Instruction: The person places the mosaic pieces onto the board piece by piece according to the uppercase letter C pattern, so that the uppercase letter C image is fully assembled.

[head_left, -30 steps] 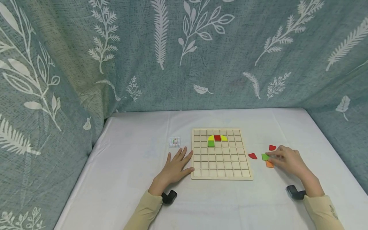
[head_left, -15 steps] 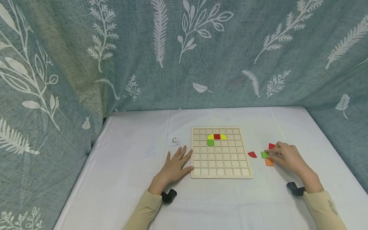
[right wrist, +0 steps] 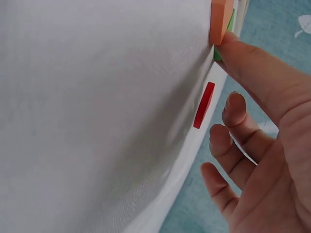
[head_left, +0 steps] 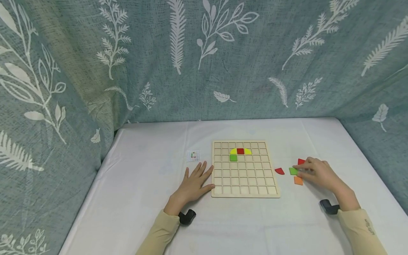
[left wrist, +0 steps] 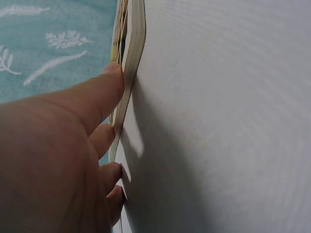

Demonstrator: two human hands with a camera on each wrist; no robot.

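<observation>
My left hand [head_left: 192, 187] lies with spread, straight fingers, thumb and forefinger touching the left edge of a wooden grid board [head_left: 244, 194]. In the left wrist view its thumb [left wrist: 99, 92] rests against the board's side. My right hand [head_left: 319, 173] pinches a light green square tile [head_left: 293, 171] at its right side between thumb and forefinger. In the right wrist view the forefinger is hidden behind the thumb [right wrist: 257, 65], and the other fingers are loosely curled. Just below the green tile lies an orange square tile [head_left: 298, 181]. A red tile [head_left: 301, 161] is partly covered by the right hand.
A red quarter-circle tile [head_left: 279, 171] lies right of the board. On the grid sit two yellow quarter-circles, one being the left piece [head_left: 233, 151], a red square [head_left: 240, 151] and a green square [head_left: 233, 158]. A small printed pattern card [head_left: 193, 155] lies left of the board.
The right fingers have moved slightly up at the green tile. A narrow gap now shows between the green and orange tiles. The left hand stays at the board's edge.
</observation>
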